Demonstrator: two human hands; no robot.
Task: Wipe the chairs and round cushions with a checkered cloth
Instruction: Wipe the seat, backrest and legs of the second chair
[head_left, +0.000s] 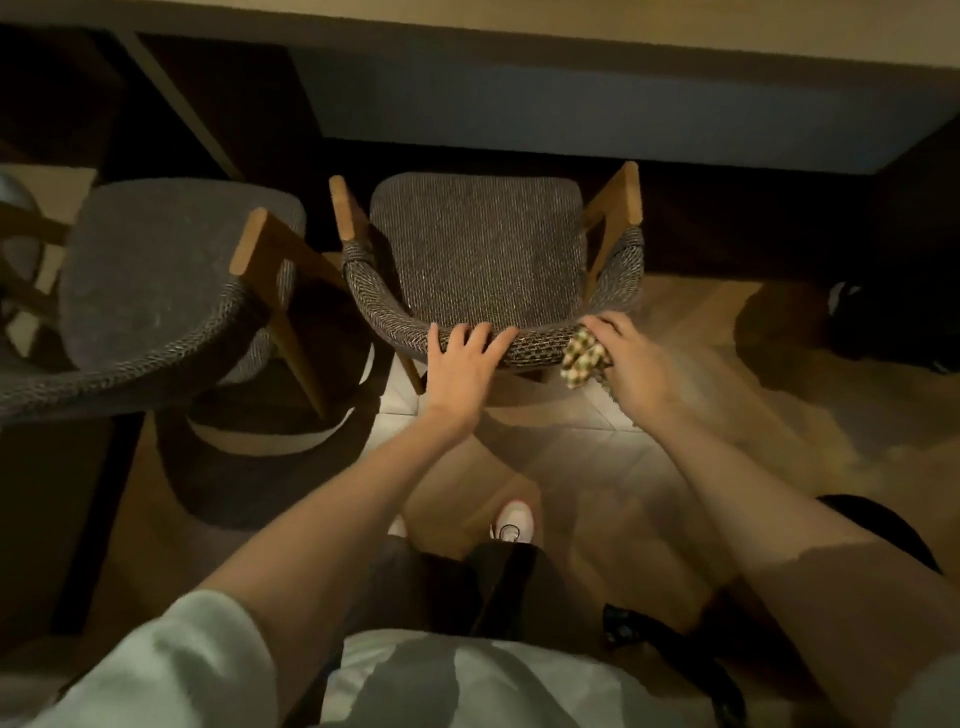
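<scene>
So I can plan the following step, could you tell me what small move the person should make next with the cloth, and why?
Probably sweep the checkered cloth leftward along the woven backrest rail toward the left hand. The right hand grips the cloth against the rail's right end, while the left hand rests on the rail, steadying the armchair; the stretch between the hands looks not yet covered.

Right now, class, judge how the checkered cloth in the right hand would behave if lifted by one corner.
Probably floppy: the checkered cloth is bunched and droops below the right hand at the chair backrest. Likely light, since curled fingers alone hold it. Hardly fragile; it looks like soft fabric.
</scene>
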